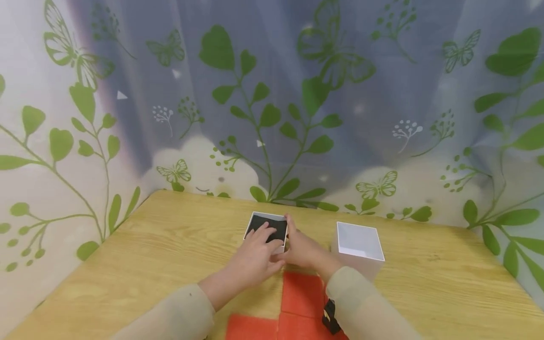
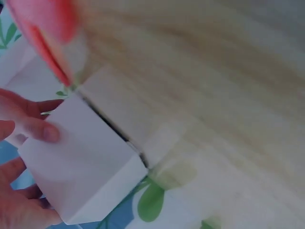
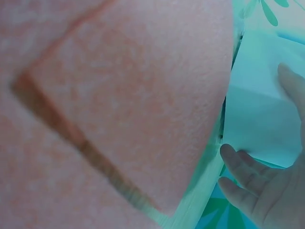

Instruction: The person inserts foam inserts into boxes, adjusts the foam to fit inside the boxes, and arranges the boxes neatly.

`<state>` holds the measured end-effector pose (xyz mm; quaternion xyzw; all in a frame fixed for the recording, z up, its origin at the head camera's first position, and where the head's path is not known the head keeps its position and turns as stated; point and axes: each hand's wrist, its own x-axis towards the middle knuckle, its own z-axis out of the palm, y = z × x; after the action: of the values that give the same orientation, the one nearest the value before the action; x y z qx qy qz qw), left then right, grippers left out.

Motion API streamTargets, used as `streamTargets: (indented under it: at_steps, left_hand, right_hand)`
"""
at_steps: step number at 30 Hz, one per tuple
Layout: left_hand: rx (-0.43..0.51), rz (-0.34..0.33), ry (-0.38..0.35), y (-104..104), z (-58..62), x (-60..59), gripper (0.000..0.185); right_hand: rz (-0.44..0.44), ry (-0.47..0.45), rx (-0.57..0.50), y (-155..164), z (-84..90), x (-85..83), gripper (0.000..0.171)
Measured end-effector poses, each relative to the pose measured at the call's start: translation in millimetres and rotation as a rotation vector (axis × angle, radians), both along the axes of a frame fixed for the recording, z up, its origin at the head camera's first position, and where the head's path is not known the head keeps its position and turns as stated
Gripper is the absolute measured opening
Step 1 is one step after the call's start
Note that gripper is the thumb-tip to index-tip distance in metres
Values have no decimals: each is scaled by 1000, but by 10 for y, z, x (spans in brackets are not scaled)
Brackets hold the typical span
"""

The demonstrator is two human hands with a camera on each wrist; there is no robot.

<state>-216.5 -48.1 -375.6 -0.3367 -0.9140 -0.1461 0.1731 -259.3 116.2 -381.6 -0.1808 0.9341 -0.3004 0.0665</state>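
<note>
We've got both hands on small white box with black insert (image 1: 267,225), mid-table. Left hand (image 1: 254,257) fingers flat on insert, right hand (image 1: 300,249) wrapped round box's right side. Best bet: keep box pinned, press insert evenly. White lid (image 1: 359,242) sits just beside, orange mats (image 1: 302,295) nearer us.

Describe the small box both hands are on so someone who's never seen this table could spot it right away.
On the wooden table, look toward the far edge near the leaf-and-butterfly curtain. There the left hand and the right hand meet on a small white box just beyond the orange felt squares. Unlike the taller open white box to its right, it has a black inside.
</note>
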Motion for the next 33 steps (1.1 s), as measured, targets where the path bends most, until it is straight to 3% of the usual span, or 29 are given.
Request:
streamTargets:
  at_steps: [13, 17, 24, 29, 33]
  left_hand:
    - [-3, -30, 3, -28, -51, -14, 30]
    - [3, -29, -1, -24, -28, -15, 33]
    - [-7, -3, -28, 2, 25, -37, 40]
    - [-4, 6, -86, 21, 29, -13, 45]
    - [10, 23, -78, 29, 22, -1, 48]
  right_hand:
    - [-6, 4, 70, 3, 19, 43, 117]
    - [5, 17, 107, 63, 102, 106, 111]
    - [16, 36, 20, 359, 339, 271, 91]
    - [-36, 141, 66, 738, 479, 322, 70]
    - [-121, 259, 49, 1083, 535, 284, 55]
